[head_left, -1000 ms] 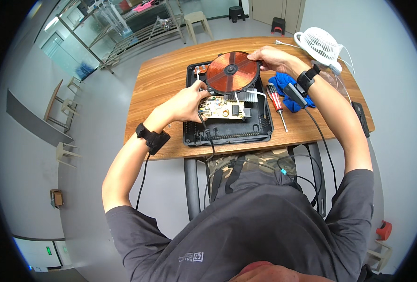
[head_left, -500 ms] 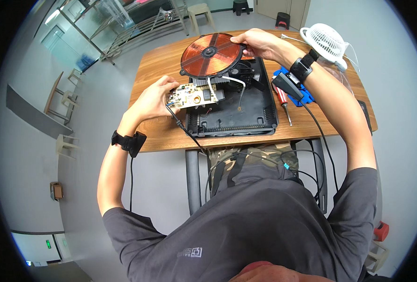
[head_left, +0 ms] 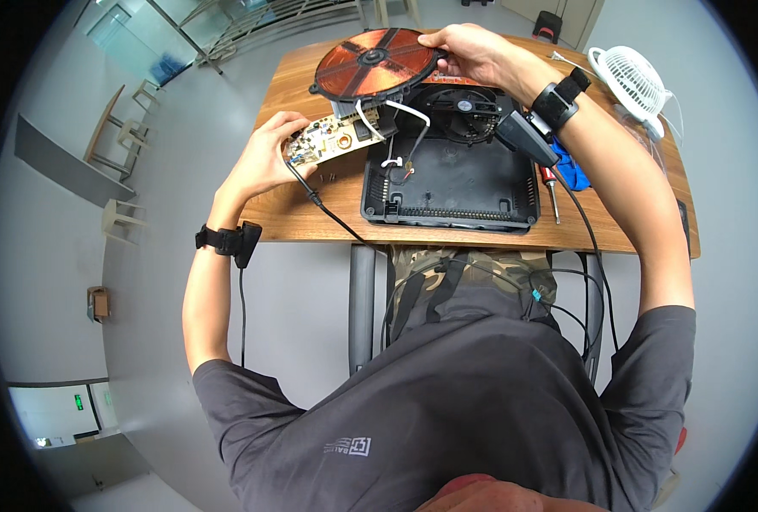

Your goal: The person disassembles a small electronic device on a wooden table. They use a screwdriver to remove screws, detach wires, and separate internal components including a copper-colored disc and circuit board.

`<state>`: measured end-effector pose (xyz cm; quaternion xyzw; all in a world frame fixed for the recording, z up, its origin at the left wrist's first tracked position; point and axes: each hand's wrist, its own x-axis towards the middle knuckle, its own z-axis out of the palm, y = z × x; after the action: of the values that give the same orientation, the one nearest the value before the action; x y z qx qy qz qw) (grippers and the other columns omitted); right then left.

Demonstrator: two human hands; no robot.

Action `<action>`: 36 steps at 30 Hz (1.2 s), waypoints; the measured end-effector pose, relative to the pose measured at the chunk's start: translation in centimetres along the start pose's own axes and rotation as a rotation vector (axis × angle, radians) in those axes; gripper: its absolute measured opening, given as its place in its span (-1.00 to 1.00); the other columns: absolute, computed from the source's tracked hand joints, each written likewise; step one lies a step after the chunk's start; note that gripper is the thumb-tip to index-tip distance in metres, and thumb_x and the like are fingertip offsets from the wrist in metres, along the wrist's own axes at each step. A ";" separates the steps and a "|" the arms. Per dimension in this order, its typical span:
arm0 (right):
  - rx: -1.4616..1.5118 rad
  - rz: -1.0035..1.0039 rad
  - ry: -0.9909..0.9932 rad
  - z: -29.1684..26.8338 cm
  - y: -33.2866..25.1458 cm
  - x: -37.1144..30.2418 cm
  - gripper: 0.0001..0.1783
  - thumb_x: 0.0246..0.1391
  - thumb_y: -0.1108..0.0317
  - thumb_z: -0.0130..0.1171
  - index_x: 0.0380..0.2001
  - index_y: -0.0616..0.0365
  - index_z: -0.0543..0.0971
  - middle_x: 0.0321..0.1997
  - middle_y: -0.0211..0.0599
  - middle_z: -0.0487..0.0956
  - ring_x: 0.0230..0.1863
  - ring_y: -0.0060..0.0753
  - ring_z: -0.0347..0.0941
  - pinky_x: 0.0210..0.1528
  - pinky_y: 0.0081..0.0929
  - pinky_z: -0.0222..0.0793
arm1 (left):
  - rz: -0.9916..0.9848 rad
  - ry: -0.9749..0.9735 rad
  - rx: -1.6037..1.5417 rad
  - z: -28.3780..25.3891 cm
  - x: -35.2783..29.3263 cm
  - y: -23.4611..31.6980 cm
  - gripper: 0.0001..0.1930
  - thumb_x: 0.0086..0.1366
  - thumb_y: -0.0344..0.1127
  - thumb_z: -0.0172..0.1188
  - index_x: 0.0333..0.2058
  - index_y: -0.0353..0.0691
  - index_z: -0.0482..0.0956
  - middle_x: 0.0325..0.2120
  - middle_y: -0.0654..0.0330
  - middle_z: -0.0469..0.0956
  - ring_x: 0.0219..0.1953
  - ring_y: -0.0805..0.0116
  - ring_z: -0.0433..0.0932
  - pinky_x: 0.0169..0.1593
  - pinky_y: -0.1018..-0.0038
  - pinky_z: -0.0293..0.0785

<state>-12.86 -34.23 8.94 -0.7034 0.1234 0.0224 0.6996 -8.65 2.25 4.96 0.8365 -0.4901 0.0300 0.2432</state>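
My left hand is closed on the left end of a cream circuit board with small components and a black cord hanging from it. Between thumb and fingers, my right hand grips the rim of a round copper induction coil. The coil is tilted above the board, and white sleeved wires run down from it. Both parts are held to the upper left of an open black plastic housing. A cooling fan sits in the far part of that housing.
Right of the housing lie a red-handled screwdriver and something blue. A white fan stands at the table's far right. Small screws lie on the wooden table. Black cables run from my wrists and across my lap.
The coil and board have moved left and away from the housing, baring its fan and more of its floor. The whole view has also shifted somewhat.
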 end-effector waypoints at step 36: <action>0.049 0.121 0.054 13.8 4.6 10.3 -0.88 0.25 0.43 0.11 -0.35 0.19 0.60 -0.36 -0.33 0.60 -0.57 -0.50 0.45 -0.64 -0.59 0.39 | -0.295 -0.106 -0.079 -2.5 -10.0 -9.8 -0.25 -0.13 -0.25 0.56 0.10 -0.38 0.56 0.05 0.13 0.52 0.00 0.23 0.56 0.10 0.36 0.49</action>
<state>-1.88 -21.98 2.02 -0.6778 0.1850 0.0427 0.7103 -5.20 15.25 0.56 0.8896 -0.3750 -0.0694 0.2512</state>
